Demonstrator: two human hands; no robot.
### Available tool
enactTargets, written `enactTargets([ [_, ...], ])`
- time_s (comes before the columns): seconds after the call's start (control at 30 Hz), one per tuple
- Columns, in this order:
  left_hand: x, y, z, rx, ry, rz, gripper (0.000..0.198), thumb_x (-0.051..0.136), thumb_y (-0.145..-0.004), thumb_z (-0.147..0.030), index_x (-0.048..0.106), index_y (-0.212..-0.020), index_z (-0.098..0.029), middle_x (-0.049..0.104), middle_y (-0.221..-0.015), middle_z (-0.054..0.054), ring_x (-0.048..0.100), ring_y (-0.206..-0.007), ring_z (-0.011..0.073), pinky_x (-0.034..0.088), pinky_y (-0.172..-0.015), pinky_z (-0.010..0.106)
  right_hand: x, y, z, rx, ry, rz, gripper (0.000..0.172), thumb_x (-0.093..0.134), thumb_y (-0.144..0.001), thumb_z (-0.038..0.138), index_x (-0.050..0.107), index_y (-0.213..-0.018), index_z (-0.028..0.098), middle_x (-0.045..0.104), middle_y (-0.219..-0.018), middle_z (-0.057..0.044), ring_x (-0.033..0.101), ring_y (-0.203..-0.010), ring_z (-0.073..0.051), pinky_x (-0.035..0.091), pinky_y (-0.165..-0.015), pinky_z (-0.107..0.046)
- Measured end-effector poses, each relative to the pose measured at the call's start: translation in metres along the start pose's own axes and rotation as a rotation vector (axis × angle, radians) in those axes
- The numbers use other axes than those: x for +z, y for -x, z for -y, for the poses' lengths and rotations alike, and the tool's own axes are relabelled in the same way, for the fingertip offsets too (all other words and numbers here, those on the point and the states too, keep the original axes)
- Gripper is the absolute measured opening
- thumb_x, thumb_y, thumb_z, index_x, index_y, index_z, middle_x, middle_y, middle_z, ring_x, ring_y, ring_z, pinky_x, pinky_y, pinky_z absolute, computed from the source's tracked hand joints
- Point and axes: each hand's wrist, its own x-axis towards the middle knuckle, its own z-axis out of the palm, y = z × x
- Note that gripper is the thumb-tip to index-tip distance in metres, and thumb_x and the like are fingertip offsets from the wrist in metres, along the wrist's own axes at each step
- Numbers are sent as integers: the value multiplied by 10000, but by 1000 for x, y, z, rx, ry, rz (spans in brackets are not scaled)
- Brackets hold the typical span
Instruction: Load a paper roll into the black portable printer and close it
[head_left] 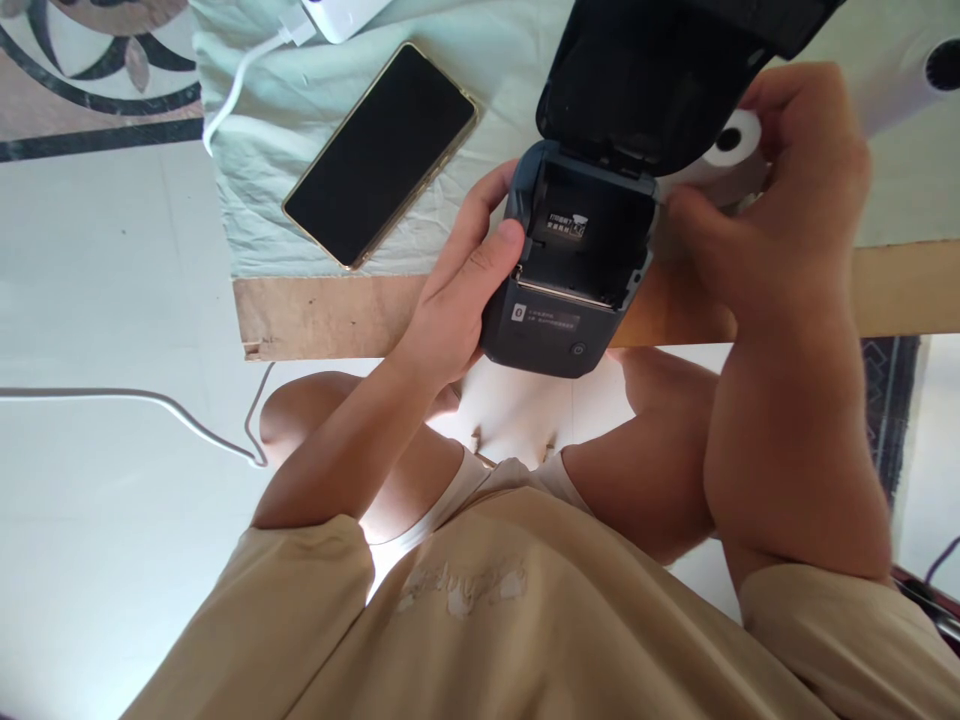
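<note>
My left hand (469,275) grips a small dark label printer (551,325) by its left side, holding it over the table's front edge. The printer's black lid (637,80) is swung up, and its paper bay (589,235) shows nothing inside but a small printed sticker. Just right of the printer, my right hand (795,190) has its fingers closed around a small white paper roll (731,145) with a dark hole in its core. Part of the roll is covered by the fingers. The roll is beside the bay, not in it.
A phone (382,155) with a dark screen lies on the pale green cloth (247,215) to the left. Behind it, a white cable (244,85) runs into a white device (345,15). Another white roll (911,80) lies at the far right. The table's wooden edge (322,315) is bare.
</note>
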Motion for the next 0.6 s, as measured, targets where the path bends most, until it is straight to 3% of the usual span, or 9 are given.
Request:
enactTargets([
  [0.17,-1,0,2,5,-6,-18,211,440,-910,-251,565,-1078,-224,670,-981,14,665,-900,185,525,-729,269,-9,3,2,25,130,11,535,602,-678,127,533,-1185,282,581,-1137,-4,514,-892,-117,439,-843,-332],
  [0.4,-9,-2,4,22,0,82,229,486,-911,-291,570,-1121,-251,669,-1049,4,643,-919,177,531,-774,274,-10,5,6,59,82,26,574,499,-693,55,486,-1246,206,508,-1235,-63,529,-933,-96,435,-630,-241],
  [0.6,-8,-2,6,42,-14,47,240,534,-884,-340,584,-1104,-259,665,-1054,7,659,-919,189,542,-748,282,-13,8,12,21,69,-7,647,401,-628,-37,472,-1214,229,489,-1277,-40,509,-1096,-132,372,-584,-246],
])
